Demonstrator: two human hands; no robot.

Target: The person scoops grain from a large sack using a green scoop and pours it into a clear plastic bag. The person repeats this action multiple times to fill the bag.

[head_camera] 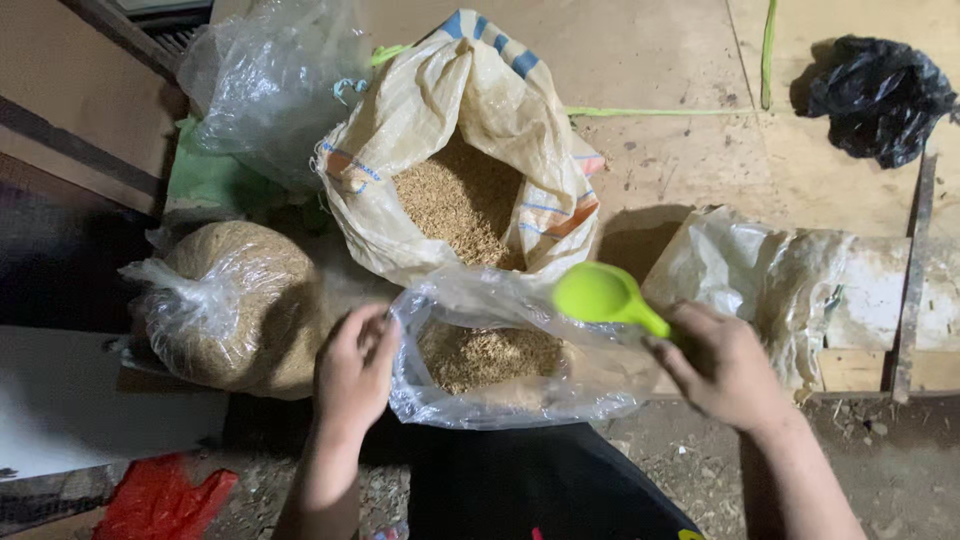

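A red plastic bag point(160, 497) is being seen nearest, lying on the littered floor point(880, 450) at the lower left. Just beyond it, the rim of a clear plastic bag point(500, 385) is being pinched and held open by the left hand point(352, 372), its fingers closed on the film. Brown grain is being held in the bottom of this bag, which is sitting just in front of the person. A green plastic scoop point(603, 296) is being gripped by its handle in the right hand point(722, 368), the fingers wrapped tight, and its bowl is being held above the clear bag's far edge. To the left, a tied bag of grain point(235, 305) is resting beside the left hand. Behind the clear bag and touching it, an open woven sack point(470, 150) of the same grain is standing. Farther back, a black bag point(880, 98) is lying on the wooden boards at the upper right
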